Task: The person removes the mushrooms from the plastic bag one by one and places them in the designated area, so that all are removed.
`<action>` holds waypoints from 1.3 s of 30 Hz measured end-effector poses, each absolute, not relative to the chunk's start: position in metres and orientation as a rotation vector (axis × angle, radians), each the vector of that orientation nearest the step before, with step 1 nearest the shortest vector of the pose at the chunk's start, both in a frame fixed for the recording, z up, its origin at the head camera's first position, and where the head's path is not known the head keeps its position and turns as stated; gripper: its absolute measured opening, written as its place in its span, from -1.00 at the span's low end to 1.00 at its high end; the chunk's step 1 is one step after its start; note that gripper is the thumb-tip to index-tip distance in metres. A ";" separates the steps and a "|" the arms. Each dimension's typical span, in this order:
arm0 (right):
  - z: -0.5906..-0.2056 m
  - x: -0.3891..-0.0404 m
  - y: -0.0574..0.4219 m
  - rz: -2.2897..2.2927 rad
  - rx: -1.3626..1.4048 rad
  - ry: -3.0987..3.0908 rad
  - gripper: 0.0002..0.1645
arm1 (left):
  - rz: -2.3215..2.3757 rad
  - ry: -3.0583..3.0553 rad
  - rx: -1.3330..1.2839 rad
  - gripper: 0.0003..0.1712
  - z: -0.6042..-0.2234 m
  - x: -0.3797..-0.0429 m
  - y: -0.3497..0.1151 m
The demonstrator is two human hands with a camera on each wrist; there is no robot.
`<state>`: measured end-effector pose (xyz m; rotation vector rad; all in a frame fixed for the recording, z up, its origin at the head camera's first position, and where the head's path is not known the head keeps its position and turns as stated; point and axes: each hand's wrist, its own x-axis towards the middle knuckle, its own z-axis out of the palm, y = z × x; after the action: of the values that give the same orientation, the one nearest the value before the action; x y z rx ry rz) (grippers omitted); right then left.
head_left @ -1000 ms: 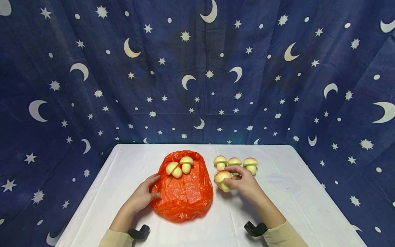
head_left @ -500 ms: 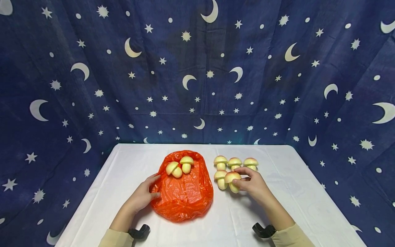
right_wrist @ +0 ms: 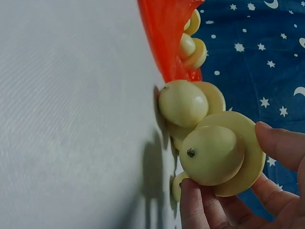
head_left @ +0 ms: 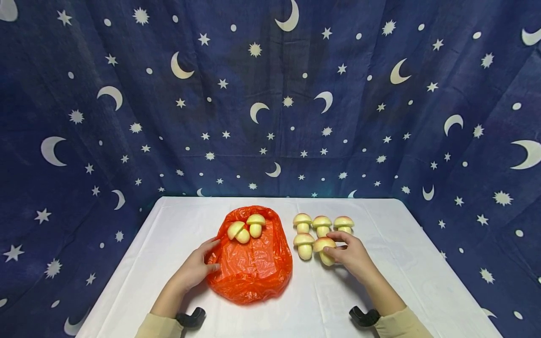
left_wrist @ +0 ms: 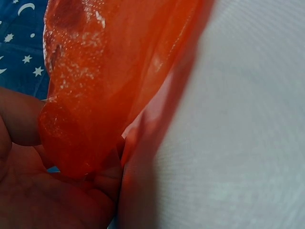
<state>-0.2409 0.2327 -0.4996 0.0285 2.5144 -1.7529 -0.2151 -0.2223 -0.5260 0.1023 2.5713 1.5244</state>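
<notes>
My right hand (head_left: 348,253) pinches a toy mushroom (head_left: 324,245) by its cap, thumb on one side and fingers on the other. In the right wrist view this mushroom (right_wrist: 214,155) is tilted, its pale rounded stem towards the camera. Another mushroom (head_left: 304,246) stands just left of it, and a row of three more (head_left: 322,225) sits behind. My left hand (head_left: 196,263) holds the left side of an open red plastic bag (head_left: 253,263), thumb and fingers spread along its edge. Inside the bag, two mushrooms (head_left: 255,225) lie against the far side. Thin red film (left_wrist: 100,95) bulges between the left fingers.
A white cloth (head_left: 393,281) covers the table, whose far edge meets a dark blue curtain (head_left: 270,117) printed with moons and stars. Black wrist mounts (head_left: 363,317) sit on both forearms, next to the beige sleeves (head_left: 401,324).
My right hand has moved right with its mushroom, away from the bag, uncovering the mushroom that stood behind it. The left hand and the bag have stayed put.
</notes>
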 end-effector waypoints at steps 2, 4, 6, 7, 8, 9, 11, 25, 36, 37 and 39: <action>-0.502 -0.242 0.234 -1.737 0.056 2.525 -0.36 | 1.526 2.569 0.106 -0.09 -0.526 -0.215 -0.222; -0.504 -0.244 0.235 -1.719 0.082 2.536 -0.37 | 1.529 2.566 0.106 -0.09 -0.526 -0.215 -0.222; -0.506 -0.246 0.236 -1.700 0.105 2.543 -0.37 | 1.528 2.565 0.102 -0.09 -0.526 -0.215 -0.222; -0.506 -0.247 0.237 -1.691 0.113 2.544 -0.37 | 1.528 2.563 0.101 -0.09 -0.526 -0.215 -0.222; -0.507 -0.248 0.238 -1.692 0.127 2.540 -0.37 | 1.529 2.561 0.098 -0.09 -0.526 -0.215 -0.222; -0.508 -0.248 0.238 -1.687 0.129 2.540 -0.37 | 1.530 2.559 0.096 -0.09 -0.525 -0.215 -0.222; -0.509 -0.250 0.239 -1.691 0.141 2.532 -0.36 | 1.529 2.558 0.096 -0.09 -0.525 -0.214 -0.222; -0.517 -0.259 0.238 -1.678 0.201 2.537 -0.36 | 1.537 2.553 0.102 -0.09 -0.526 -0.215 -0.223; -0.520 -0.261 0.239 -1.705 0.194 2.531 -0.35 | 1.536 2.555 0.093 -0.09 -0.524 -0.214 -0.221; -0.520 -0.261 0.239 -1.702 0.200 2.532 -0.35 | 1.533 2.555 0.092 -0.09 -0.524 -0.214 -0.221; -0.520 -0.261 0.239 -1.702 0.206 2.529 -0.35 | 1.526 2.556 0.088 -0.09 -0.524 -0.214 -0.221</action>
<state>-0.2609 0.2391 -0.5199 0.2062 2.5285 -1.7017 -0.2140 -0.2209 -0.5238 0.0878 2.5560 1.5262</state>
